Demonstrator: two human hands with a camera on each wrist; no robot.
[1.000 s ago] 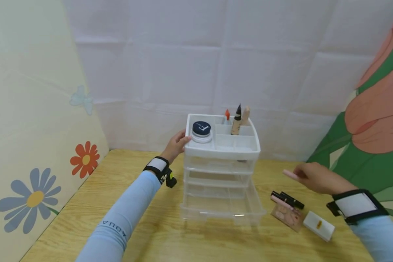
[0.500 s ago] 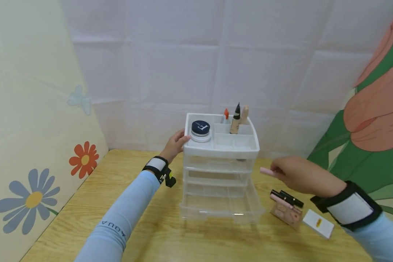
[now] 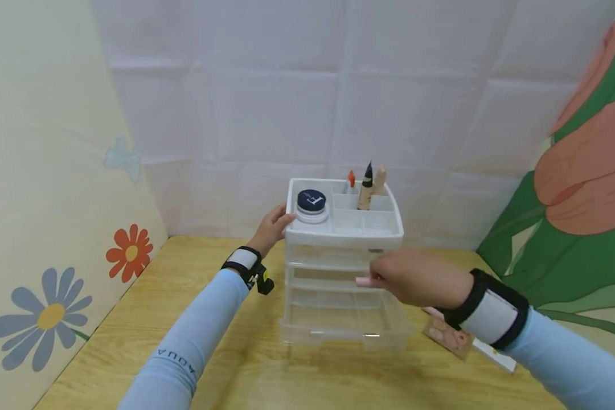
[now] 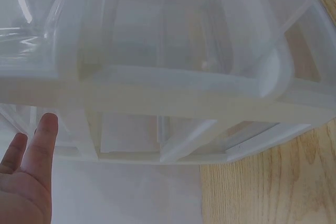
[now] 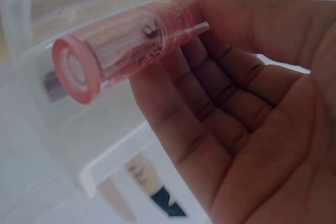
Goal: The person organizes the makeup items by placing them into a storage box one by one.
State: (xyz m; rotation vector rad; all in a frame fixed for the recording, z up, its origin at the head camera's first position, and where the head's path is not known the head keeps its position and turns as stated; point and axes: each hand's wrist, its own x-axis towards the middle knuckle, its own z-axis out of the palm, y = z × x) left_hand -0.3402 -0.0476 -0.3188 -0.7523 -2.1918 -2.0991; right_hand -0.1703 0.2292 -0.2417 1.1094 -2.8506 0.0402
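Note:
A white drawer organizer (image 3: pixel 344 230) with clear drawers stands on the table, its bottom drawer (image 3: pixel 338 333) pulled out. My left hand (image 3: pixel 273 229) rests against its left side, thumb by the top rim; fingers (image 4: pixel 41 148) look straight in the left wrist view. My right hand (image 3: pixel 420 278) pinches a pink, see-through lip gloss tube (image 5: pixel 123 51) between thumb and fingers, in front of the drawers and above the pulled-out one. On the organizer's top sit a dark-lidded jar (image 3: pixel 311 202), a black-tipped beige tube (image 3: pixel 365 191), a beige stick (image 3: pixel 380 179) and an orange-tipped item (image 3: pixel 351 179).
Right of the organizer lie a pinkish-brown flat palette (image 3: pixel 448 339) and a white box (image 3: pixel 494 356), both partly hidden by the right arm. A white cloth (image 3: pixel 236 114) hangs behind the wooden table (image 3: pixel 210 353). Flower-printed panels (image 3: pixel 51 188) flank both sides.
My right hand has moved left with the lip gloss tube, from above the items at the right to in front of the drawers. My left hand stays at the organizer's side.

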